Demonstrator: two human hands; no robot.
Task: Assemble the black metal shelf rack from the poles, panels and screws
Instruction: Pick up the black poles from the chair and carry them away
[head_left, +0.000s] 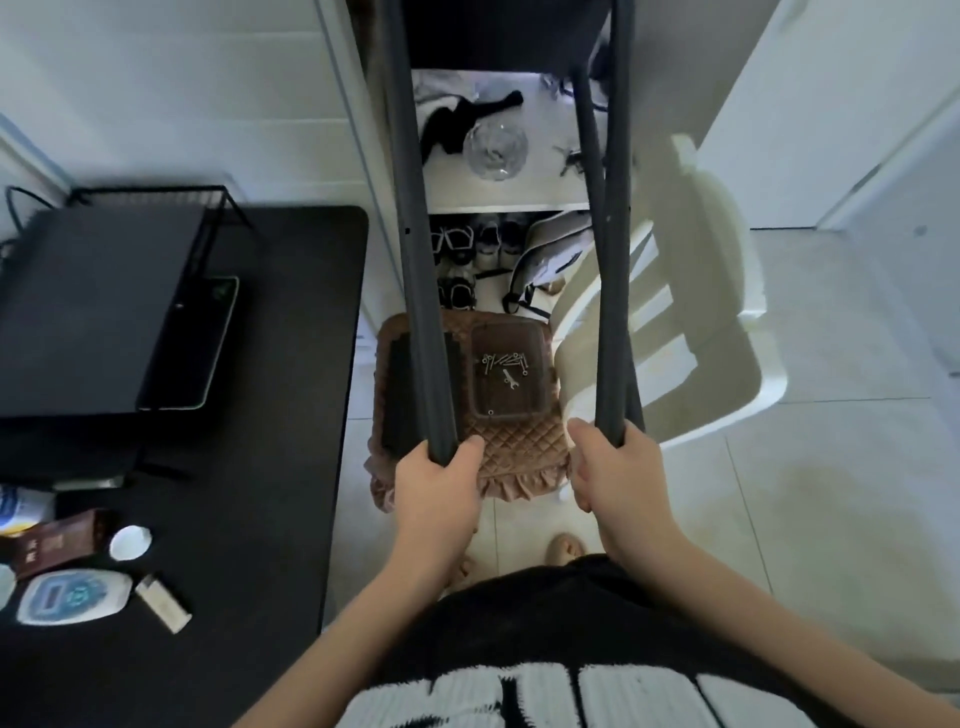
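The left pole (415, 260) and right pole (608, 260) run lengthwise away from us, meeting a black panel (498, 36) at the far end. Their near ends sit in our fists, left hand (441, 493) and right hand (623, 478) each with fingers wrapped round its own pole. The screws (504, 361) lie below, between the poles, in a tray (540, 395) on the brown cushion (519, 447).

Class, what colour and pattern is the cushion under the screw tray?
The cushion is brown, diamond-quilted; head view.

Black top (545, 613), white fuzzy lettering (467, 693); beige slipper (566, 546)
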